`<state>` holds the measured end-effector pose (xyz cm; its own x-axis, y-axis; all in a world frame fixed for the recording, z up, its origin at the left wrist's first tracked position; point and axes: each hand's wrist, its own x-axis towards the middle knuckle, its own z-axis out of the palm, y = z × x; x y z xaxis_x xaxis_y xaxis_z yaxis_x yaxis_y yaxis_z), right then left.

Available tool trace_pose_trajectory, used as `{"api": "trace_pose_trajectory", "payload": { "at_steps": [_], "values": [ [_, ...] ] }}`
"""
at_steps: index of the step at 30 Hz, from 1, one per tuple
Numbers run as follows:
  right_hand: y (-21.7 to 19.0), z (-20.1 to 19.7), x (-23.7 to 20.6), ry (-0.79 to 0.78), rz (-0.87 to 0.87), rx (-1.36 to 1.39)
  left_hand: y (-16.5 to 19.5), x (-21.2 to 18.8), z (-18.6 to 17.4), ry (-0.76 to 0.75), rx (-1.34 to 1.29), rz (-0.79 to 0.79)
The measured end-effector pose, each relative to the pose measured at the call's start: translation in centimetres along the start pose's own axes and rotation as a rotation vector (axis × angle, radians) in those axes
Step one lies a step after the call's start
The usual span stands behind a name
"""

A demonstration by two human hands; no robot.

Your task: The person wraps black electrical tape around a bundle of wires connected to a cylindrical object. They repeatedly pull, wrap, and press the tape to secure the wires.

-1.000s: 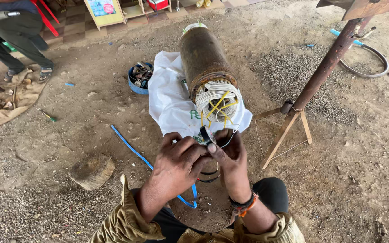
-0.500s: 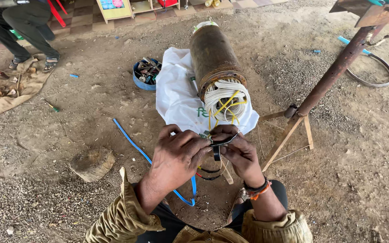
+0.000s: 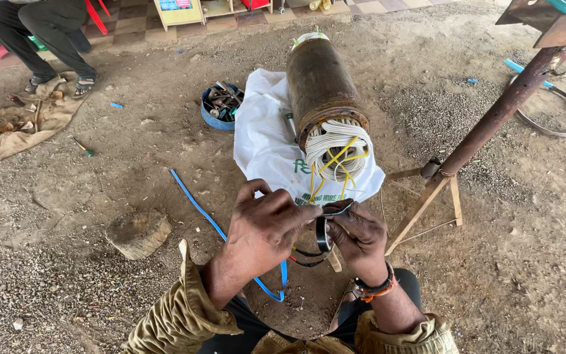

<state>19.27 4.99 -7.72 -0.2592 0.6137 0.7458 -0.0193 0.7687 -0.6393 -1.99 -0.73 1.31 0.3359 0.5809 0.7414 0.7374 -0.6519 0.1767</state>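
A rusty brown motor cylinder (image 3: 321, 82) lies on the dirt ground (image 3: 99, 170), its near end stuffed with white winding wires (image 3: 337, 154) and yellow leads, resting on a white plastic bag (image 3: 266, 141). To its right a rusty pipe stand (image 3: 492, 121) leans. A blue bowl of tools (image 3: 221, 105) sits beside the bag. Close in, the left hand (image 3: 266, 229) and right hand (image 3: 360, 239) meet, each grip pinched closed on a roll of black tape (image 3: 324, 229), held just in front of the windings.
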Motion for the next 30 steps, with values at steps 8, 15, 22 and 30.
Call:
{"api": "trace_pose_trajectory", "payload": {
  "at_steps": [8, 15, 22, 30],
  "values": [
    [-0.6, 0.0, -2.8, 0.092, 0.362, 0.421, 0.2, 0.0, -0.1, -0.065, 0.106, 0.089],
    [-3.0, 0.0, -2.8, 0.176, 0.654, 0.843, 0.5, -0.1, -0.1, -0.101, 0.019, 0.055],
    [-3.3, 2.0, -2.1, 0.242, 0.488, 0.744, 0.9, 0.1, -0.1, -0.079, -0.06, 0.036],
    [-3.4, 4.9, 1.4, 0.442, 0.416, 0.766, 1.2, 0.6, 0.4, -0.081, 0.056, 0.059]
  ]
}}
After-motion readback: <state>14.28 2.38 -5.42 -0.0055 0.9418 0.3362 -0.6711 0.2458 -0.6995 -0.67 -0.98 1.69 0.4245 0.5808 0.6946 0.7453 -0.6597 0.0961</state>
